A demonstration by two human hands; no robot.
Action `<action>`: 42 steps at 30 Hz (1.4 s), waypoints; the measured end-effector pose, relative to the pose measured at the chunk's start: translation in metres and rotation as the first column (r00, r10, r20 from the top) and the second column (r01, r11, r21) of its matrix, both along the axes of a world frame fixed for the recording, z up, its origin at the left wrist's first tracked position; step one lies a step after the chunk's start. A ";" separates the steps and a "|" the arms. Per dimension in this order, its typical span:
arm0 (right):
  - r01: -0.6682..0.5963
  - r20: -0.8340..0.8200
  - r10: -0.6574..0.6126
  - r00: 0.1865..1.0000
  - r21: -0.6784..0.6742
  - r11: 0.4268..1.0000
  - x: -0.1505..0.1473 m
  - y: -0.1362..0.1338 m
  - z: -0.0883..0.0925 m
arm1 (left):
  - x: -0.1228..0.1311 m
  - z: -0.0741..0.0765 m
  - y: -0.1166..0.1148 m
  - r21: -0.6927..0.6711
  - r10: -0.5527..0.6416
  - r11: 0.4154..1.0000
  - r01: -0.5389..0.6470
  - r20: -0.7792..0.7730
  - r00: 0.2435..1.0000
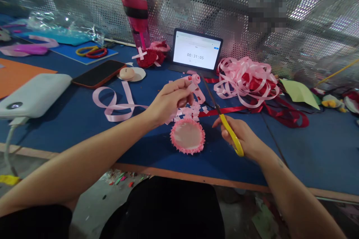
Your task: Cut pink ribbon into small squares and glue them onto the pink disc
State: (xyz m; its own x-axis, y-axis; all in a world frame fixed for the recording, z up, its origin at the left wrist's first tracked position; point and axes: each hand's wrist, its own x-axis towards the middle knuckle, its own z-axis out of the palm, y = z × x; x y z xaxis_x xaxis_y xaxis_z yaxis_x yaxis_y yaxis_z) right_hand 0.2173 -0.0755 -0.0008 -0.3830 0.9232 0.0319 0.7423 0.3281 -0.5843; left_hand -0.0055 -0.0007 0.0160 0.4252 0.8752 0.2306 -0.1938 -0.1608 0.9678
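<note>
Pinched between the thumb and fingers of my left hand [171, 101] is a small end of pale pink ribbon [193, 87]. A loose length of pink ribbon [119, 114] curls on the table left of that hand. My right hand [244, 134] grips yellow-handled scissors [232, 136], their blades pointing up and away, apart from the ribbon end. Between the hands lies a round disc [187, 135] with a ruffled pink edge. Just behind it is a heap of small cut ribbon pieces [190, 112]. A pink plastic tool [199, 95] is partly hidden behind my left hand.
A tablet [196, 50] showing a timer stands at the back, beside a pink ribbon pile [246, 80] and red ribbon [288, 115]. Leftward are a pink bottle [137, 15], a phone [99, 73], a white power bank [36, 95] and other scissors [91, 51].
</note>
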 end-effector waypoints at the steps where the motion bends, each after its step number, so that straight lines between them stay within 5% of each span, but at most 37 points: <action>1: -0.002 0.009 0.002 1.000 0.005 1.000 0.000 0.000 0.000 | 0.000 0.000 0.000 0.008 0.005 1.000 -0.005 0.008 1.000; 11: -0.009 0.202 0.017 0.979 -0.041 0.999 -0.006 -0.002 0.007 | 0.001 -0.001 -0.001 0.053 0.053 0.997 -0.048 -0.099 0.994; 42: -0.053 0.136 0.064 0.989 -0.084 0.995 -0.007 0.000 0.006 | -0.003 -0.003 0.002 0.064 0.019 0.998 -0.010 -0.149 0.989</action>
